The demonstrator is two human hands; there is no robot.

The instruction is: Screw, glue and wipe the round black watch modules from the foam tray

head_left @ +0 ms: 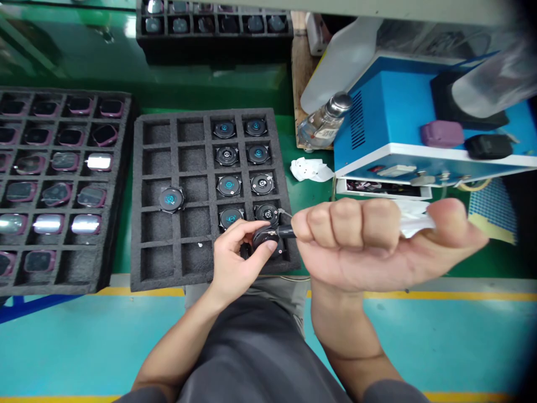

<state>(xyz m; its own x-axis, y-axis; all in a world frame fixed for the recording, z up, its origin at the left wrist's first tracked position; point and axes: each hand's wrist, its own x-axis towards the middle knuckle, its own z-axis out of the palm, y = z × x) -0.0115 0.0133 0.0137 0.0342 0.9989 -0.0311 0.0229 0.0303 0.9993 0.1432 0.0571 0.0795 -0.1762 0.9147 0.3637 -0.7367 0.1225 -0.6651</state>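
Between its thumb and fingers my left hand [239,257] pinches a round black watch part [265,237] over the lower right of a dark foam tray [138,224]. My right hand [352,240] is closed in a fist around a tool with a dark tip [286,231], which meets the edge of that part. A bit of white material shows between its fingers and thumb. Round watch parts [229,184] sit in the tray's two right columns, and a single one [171,199] lies in the left column.
Another foam tray [126,140] at the left holds purple-framed square watches. A third tray [218,42] stands at the back. At the right are a blue machine [419,106], a clear bottle [325,123], a white bottle [344,61] and crumpled white paper [310,169].
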